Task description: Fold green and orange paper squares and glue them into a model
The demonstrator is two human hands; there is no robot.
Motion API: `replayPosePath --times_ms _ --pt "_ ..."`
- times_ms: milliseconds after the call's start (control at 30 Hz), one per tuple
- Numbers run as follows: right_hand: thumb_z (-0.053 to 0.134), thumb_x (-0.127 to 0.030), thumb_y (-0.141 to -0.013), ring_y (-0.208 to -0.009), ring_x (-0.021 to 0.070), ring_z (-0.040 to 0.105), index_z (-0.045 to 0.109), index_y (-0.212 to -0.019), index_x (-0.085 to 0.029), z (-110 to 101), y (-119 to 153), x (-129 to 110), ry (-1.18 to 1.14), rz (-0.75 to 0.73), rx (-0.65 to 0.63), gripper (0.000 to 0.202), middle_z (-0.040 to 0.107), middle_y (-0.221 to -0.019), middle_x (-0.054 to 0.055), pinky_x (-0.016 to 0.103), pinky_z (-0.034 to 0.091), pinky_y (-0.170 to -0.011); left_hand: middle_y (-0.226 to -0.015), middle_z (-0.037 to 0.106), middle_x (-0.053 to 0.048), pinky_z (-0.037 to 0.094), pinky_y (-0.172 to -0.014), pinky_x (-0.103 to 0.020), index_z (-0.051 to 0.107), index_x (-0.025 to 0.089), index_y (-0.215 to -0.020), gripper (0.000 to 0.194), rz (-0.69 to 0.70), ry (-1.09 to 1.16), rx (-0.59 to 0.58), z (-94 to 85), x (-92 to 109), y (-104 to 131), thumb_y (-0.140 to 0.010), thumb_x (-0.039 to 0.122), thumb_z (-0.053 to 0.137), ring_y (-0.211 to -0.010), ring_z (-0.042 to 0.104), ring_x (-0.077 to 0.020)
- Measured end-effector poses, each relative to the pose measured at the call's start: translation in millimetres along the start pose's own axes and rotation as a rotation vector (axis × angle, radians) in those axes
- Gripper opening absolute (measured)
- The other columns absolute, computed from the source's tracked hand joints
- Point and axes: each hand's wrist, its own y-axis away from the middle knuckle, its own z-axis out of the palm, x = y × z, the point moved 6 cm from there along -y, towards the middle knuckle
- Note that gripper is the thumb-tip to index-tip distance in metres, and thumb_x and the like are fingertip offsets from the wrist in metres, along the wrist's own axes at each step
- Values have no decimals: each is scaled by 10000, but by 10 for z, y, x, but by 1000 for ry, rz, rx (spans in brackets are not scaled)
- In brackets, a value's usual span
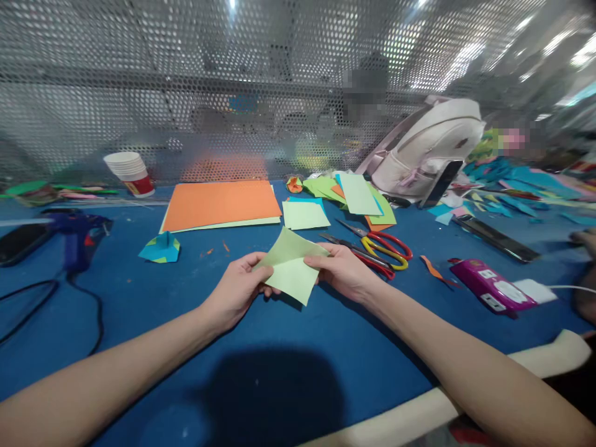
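From my feed: left hand [239,282] and right hand [342,268] each pinch one side of a creased pale-green sheet [292,273], centre of frame. Scissors [364,236] lie right of centre; orange sheet [223,205], upper left of centre.

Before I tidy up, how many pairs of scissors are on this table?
2: red-yellow scissors beyond the right hand, and red-black scissors just nearer it. Others may be hidden.

No readable lettering anywhere.
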Motion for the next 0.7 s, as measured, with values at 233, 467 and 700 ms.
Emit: replayPosePath --times_ms 233,467,700 --pt "637 -95 -625 -504 112 608 684 -726 -136 -117 -88 22 -56 62 -40 118 662 -623 22 242 528 -496 -655 639 -23 450 -479 -191 650 109 -823 166 -9 104 57 -52 -2 -14 -665 97 601 -512 584 -92" --pt "582 -85 -673 -618 144 661 689 -706 -126 -140 -98 -12 -65 55 -114 120 693 -670 60 278 562 -609 -759 689 -69 529 -617 -228 691 90 -748 182 -8 136 122 -71 19 -12 -626 66 558 -630 626 -122" --pt "552 -90 -669 -623 114 636 689 -687 -127 -123 -86 -25 -31 30 -122 143 683 -673 55 256 525 -634 -779 689 -94 541 -690 -266 688 72 -708 158 13 190 119 -80 54 2 -655 151 562 -776 644 -178"
